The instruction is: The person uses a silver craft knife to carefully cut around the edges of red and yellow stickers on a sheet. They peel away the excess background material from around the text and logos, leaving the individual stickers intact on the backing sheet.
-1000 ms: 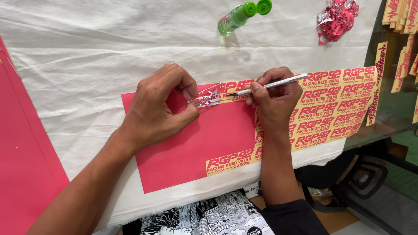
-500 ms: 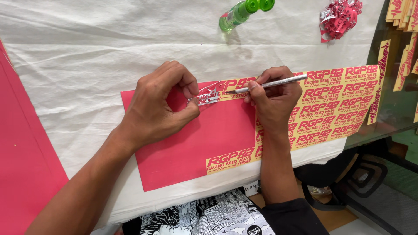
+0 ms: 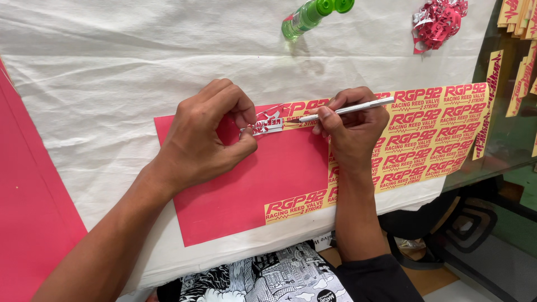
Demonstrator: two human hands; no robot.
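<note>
The person's left hand sits near the middle of the frame, thumb and forefinger pinched together on a small curled scrap of peeled vinyl, red on one face and silvery on the other, lifted just off the sheet. The right hand, a little right of centre, is closed around a slim silver craft knife in a pen grip. The knife lies nearly level, its tip pointing left and touching the sheet just beside the lifted scrap.

Under both hands lies a red sticker sheet, tilted slightly, its lower left corner dipping toward the bottom of the frame. Its left part is bare red. Its right part, along with a strip at the top edge and one near the bottom edge, carries rows of yellow decals with red lettering. The sheet rests on a creased white cloth that covers most of the table.

At the top of the frame, a small green bottle with its flip cap open lies on the cloth. To its right, in the upper right, sits a crumpled ball of red and silver vinyl waste. More yellow strips lie along the right edge. Another red sheet fills the lower left edge.
</note>
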